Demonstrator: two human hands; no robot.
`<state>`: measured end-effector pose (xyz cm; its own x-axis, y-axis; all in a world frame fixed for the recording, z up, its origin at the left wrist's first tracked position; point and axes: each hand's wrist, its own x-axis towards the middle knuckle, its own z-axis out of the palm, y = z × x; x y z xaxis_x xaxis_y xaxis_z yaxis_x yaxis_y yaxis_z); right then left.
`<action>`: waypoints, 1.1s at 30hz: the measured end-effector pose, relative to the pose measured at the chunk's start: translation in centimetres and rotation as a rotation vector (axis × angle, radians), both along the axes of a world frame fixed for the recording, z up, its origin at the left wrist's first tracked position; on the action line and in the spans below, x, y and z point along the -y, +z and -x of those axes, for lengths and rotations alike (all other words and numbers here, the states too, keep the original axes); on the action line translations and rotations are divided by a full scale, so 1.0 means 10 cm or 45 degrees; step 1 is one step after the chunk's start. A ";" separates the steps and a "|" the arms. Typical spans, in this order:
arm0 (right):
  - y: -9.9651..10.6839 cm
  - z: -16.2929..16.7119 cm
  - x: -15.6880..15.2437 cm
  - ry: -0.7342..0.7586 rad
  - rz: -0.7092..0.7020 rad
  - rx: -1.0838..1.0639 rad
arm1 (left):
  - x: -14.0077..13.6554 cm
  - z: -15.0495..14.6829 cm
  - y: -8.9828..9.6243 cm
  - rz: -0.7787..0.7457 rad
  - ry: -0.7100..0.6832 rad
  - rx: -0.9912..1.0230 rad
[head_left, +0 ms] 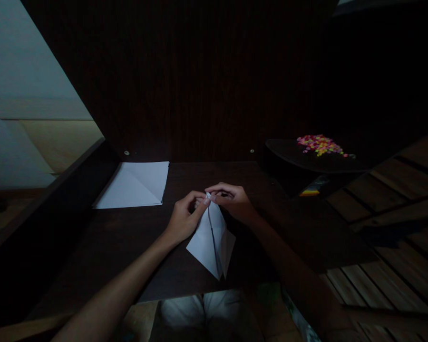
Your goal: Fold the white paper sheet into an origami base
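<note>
A folded sheet of white paper (217, 232) hangs between my hands over the dark desk, its narrow tip at the top and its wider, pointed flaps spread towards me. Down its middle runs a dark gap between the folds. My left hand (186, 216) pinches the tip from the left, thumb on the near side. From the right, my right hand (233, 202) grips the same tip with thumb and fingers closed. Some fingertips of both hands are hidden behind the paper and each other.
On the desk's left back part lies a stack of white paper (135, 184), the top sheet creased. A rounded dark shelf (288, 154) at the right carries a heap of small colourful pieces (321, 145). A dark side board (57, 204) borders the desk (117, 247) on the left.
</note>
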<state>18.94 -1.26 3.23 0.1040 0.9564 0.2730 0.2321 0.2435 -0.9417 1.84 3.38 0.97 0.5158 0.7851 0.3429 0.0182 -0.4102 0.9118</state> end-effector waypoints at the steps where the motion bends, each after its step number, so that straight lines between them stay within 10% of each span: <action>1: 0.01 -0.01 0.00 0.017 -0.024 0.010 | 0.00 0.00 0.00 -0.015 -0.009 0.004; 33: 0.10 0.03 0.03 0.002 -0.061 -0.069 | 0.06 -0.01 0.07 -0.098 -0.046 0.019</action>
